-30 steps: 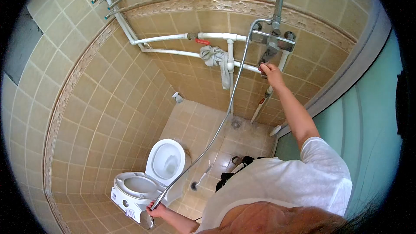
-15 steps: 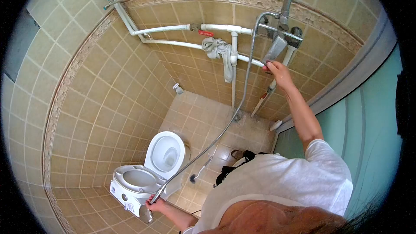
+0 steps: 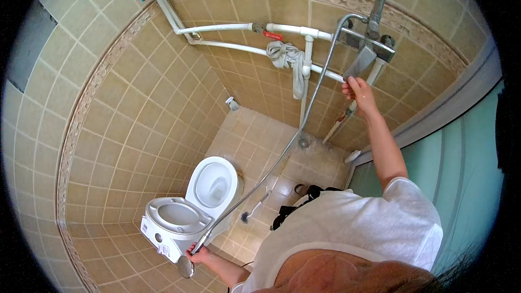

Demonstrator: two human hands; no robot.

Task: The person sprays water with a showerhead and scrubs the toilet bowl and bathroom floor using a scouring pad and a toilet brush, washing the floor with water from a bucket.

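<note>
My left hand (image 3: 198, 254) is closed around the handle of a chrome shower head (image 3: 186, 267), low beside the toilet tank. From it a metal hose (image 3: 282, 154) runs up to the shower mixer tap (image 3: 364, 40) on the tiled wall. With the arm stretched out, my right hand (image 3: 359, 94) grips the lower end of the flat mixer lever (image 3: 360, 62) between thumb and fingers. Whether water is running from the shower head, I cannot make out.
A toilet (image 3: 214, 184) with raised lid stands below left. A brush (image 3: 255, 207) lies on the floor. White pipes (image 3: 239, 46) cross the wall, with a grey cloth (image 3: 290, 59) draped over them. A greenish glass door (image 3: 450, 152) is at right.
The view has shifted, so the room sits further right in the picture. In my left hand the shower head has turned, showing more of its round face. My right hand stays at the lever.
</note>
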